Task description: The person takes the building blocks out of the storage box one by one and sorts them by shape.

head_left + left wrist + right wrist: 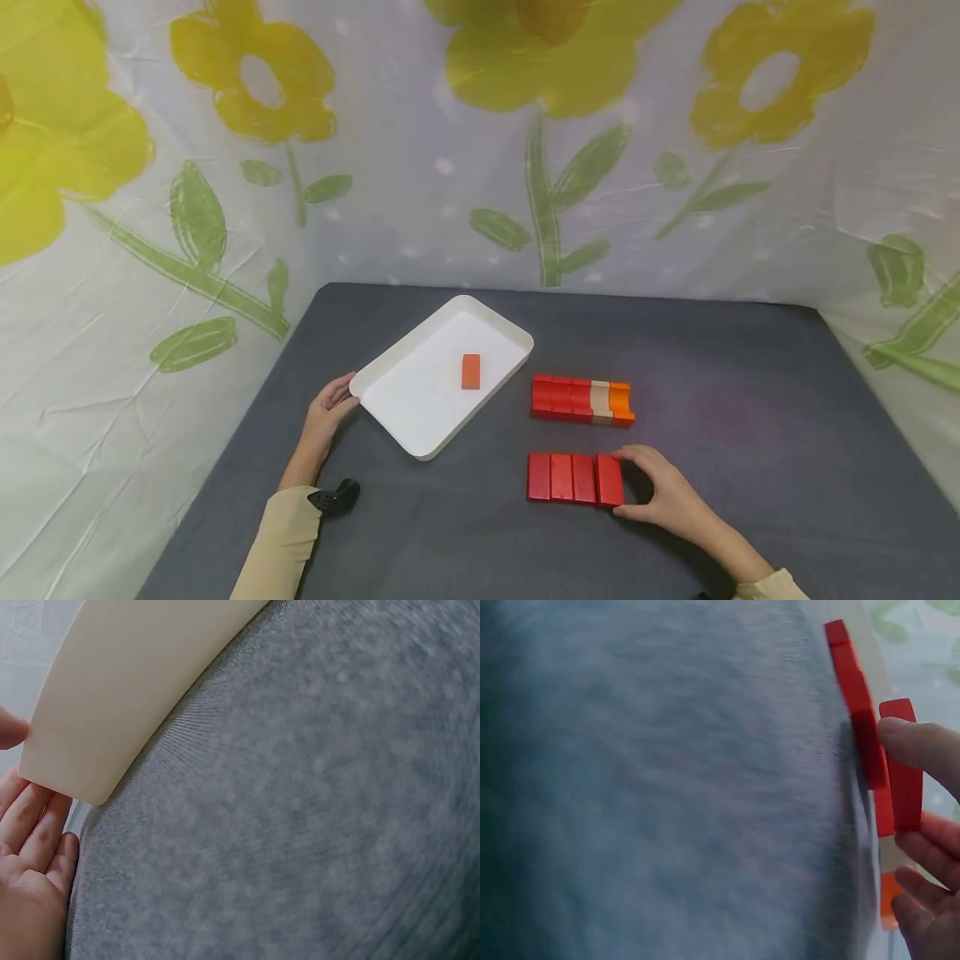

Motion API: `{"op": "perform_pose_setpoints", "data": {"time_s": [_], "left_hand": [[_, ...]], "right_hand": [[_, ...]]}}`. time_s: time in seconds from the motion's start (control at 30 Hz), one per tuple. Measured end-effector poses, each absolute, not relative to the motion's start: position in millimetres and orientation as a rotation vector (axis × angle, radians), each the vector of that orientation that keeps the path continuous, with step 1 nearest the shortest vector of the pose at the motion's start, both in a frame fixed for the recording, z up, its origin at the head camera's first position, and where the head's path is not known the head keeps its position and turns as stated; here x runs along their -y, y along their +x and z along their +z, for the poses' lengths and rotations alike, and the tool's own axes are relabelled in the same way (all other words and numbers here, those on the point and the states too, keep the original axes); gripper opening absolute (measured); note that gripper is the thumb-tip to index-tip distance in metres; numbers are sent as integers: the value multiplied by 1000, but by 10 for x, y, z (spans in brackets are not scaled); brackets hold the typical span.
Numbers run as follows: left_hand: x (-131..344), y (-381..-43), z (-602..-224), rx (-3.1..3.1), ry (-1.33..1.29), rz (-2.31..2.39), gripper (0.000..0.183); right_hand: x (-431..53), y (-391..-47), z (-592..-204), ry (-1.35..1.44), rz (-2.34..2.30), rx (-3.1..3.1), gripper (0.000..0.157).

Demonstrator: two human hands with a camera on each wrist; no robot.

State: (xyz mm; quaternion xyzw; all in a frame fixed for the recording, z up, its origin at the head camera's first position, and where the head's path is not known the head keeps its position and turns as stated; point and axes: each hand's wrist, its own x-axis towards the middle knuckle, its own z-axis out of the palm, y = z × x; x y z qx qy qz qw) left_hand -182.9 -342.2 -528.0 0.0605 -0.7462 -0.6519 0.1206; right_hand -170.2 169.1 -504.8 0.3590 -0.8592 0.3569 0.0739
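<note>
My right hand (pixel 671 497) pinches a red block (pixel 610 480) between thumb and fingers, at the right end of a row of red blocks (pixel 562 477). In the right wrist view the held block (pixel 905 776) looks raised above its neighbours. At the left corner of a shallow white tray (pixel 412 398), my left hand (pixel 327 410) holds the rim, with the thumb and fingers on either side of the corner in the left wrist view. One orange-red block (pixel 471 372) lies inside the tray.
Behind the red row stands another row of notched blocks (pixel 581 401), red, beige and orange. Both rows sit on a dark grey table (pixel 450 533). A cloth with painted flowers (pixel 390 167) hangs around its back and sides.
</note>
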Motion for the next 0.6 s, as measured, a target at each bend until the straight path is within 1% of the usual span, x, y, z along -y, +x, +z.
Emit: {"op": "perform_pose_setpoints", "data": {"time_s": [0.6], "left_hand": [[3437, -1811, -5268, 2189, 132, -1917, 45]], "right_hand": [[-1633, -1727, -5095, 1071, 966, 2668, 65]]}}
